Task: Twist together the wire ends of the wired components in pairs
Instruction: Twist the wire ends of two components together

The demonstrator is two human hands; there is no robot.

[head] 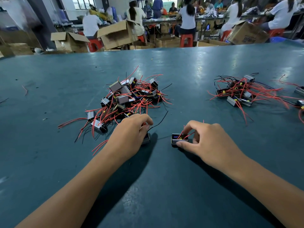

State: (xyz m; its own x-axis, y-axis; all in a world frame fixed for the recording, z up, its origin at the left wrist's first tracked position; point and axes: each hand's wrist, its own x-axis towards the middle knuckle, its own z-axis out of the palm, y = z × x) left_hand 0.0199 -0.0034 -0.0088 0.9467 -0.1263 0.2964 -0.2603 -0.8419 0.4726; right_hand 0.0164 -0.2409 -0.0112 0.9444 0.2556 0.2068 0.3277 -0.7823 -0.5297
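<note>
A pile of small box-shaped components (126, 97) with red and black wires lies on the green table (164, 186), just beyond my left hand. My left hand (130, 137) curls over one component (146, 138) at the pile's near edge; a black wire (160, 120) runs up from under its fingers. My right hand (204, 140) holds another component (176, 139) on the table, thumb against its near side and fingertips pinching its red wires. The two held components sit a little apart.
A second heap of components (238, 92) with red wires lies at the right, with more pieces (299, 96) near the table's right edge. A loose red wire (25, 90) lies far left. Beyond the table are cardboard boxes (116, 35), red stools and seated people.
</note>
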